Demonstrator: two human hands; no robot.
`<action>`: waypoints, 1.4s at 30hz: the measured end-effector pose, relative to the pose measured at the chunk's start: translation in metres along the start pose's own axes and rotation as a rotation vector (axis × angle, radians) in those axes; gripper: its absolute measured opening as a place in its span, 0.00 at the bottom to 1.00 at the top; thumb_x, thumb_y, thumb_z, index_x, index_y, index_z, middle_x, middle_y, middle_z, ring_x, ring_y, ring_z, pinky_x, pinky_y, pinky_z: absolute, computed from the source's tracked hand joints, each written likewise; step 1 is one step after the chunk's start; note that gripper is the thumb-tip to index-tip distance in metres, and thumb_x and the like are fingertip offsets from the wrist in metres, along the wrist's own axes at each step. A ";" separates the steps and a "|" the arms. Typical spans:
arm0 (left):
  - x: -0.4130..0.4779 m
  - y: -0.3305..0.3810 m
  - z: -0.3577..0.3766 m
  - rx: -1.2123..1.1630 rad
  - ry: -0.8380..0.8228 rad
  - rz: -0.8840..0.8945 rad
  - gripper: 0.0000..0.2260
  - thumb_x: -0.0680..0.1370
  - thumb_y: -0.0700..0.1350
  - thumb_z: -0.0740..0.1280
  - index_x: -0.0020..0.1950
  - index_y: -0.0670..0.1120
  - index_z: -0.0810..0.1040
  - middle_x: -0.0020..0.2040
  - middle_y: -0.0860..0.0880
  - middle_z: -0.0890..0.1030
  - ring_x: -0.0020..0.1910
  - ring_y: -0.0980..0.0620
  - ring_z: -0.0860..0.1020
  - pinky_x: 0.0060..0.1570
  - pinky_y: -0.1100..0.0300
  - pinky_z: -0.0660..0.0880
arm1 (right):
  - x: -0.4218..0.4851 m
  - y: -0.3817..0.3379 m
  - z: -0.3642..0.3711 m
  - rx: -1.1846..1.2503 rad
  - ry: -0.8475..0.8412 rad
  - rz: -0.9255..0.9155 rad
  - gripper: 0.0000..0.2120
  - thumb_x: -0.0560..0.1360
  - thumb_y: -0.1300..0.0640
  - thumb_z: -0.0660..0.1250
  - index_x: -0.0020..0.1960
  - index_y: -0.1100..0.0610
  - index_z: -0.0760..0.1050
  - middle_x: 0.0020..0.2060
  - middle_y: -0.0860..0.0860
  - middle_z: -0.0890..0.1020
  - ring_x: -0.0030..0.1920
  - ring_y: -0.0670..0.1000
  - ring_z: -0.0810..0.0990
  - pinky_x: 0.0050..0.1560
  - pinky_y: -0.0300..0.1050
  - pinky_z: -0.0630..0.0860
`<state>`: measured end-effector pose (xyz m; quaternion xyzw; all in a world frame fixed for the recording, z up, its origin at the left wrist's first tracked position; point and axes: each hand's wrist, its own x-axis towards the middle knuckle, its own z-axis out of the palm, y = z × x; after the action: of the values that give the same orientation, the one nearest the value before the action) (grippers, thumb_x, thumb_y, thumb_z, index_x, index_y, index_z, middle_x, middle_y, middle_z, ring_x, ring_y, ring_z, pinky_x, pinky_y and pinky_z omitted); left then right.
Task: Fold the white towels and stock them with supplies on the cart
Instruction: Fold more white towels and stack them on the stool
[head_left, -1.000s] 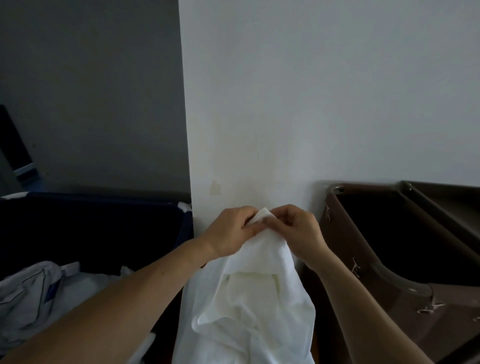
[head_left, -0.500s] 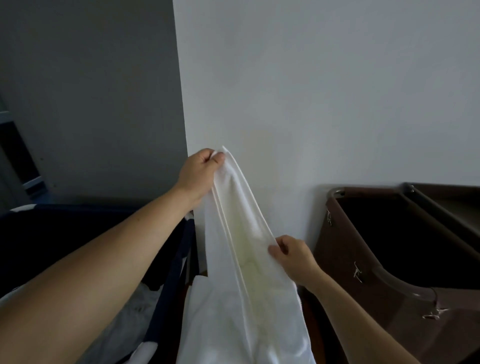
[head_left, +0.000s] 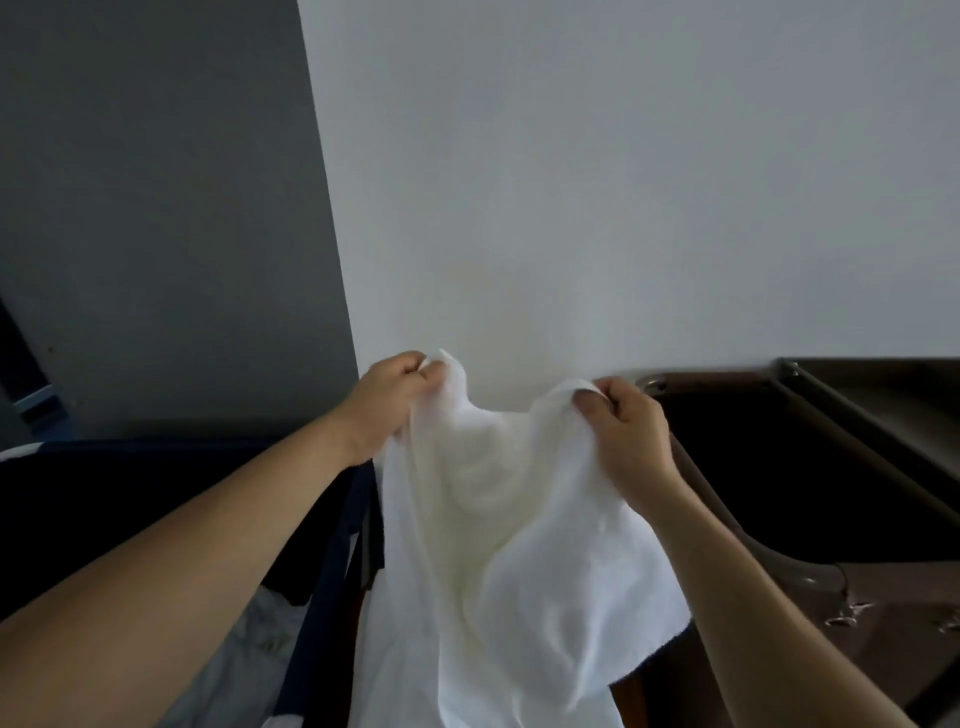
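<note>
So, soft white terry towel (head_left: 498, 545) pinched at top edge by left hand (head_left: 387, 400) and right hand (head_left: 623, 431); slack between pinches best pulled taut before folding.

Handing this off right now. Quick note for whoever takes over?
Left hand: pinches one top corner of the white towel.
Right hand: grips the other end of the top edge.
Towel hangs open between them, in front of the wall, not folded.
Blue bin with loose linen on the left, brown bin on the right.
Done: nothing folded in view.
Left: fold this towel, stock it.
</note>
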<state>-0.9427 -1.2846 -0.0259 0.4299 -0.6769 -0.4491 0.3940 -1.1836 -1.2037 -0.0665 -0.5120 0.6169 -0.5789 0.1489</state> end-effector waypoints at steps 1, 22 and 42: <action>-0.007 0.004 0.007 -0.073 -0.132 -0.016 0.14 0.81 0.48 0.65 0.49 0.35 0.74 0.43 0.44 0.74 0.42 0.47 0.73 0.44 0.52 0.69 | 0.002 -0.009 0.001 -0.062 -0.071 -0.029 0.08 0.75 0.51 0.68 0.37 0.47 0.77 0.30 0.40 0.79 0.32 0.38 0.76 0.31 0.31 0.69; -0.031 -0.009 0.004 0.065 -0.111 0.187 0.11 0.83 0.49 0.63 0.50 0.44 0.80 0.43 0.47 0.81 0.43 0.51 0.79 0.46 0.56 0.77 | -0.034 0.005 0.068 -0.117 -0.246 -0.268 0.16 0.76 0.49 0.71 0.62 0.50 0.76 0.53 0.40 0.76 0.48 0.35 0.74 0.47 0.29 0.68; -0.050 -0.006 0.005 0.326 0.007 0.282 0.08 0.81 0.48 0.65 0.52 0.45 0.81 0.44 0.45 0.82 0.44 0.44 0.80 0.48 0.45 0.78 | -0.044 -0.004 0.082 0.054 -0.134 -0.285 0.12 0.75 0.52 0.73 0.43 0.38 0.72 0.41 0.32 0.80 0.39 0.42 0.79 0.38 0.31 0.74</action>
<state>-0.9294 -1.2380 -0.0406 0.3907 -0.7926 -0.2725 0.3806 -1.0989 -1.2135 -0.1045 -0.6276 0.5109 -0.5750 0.1200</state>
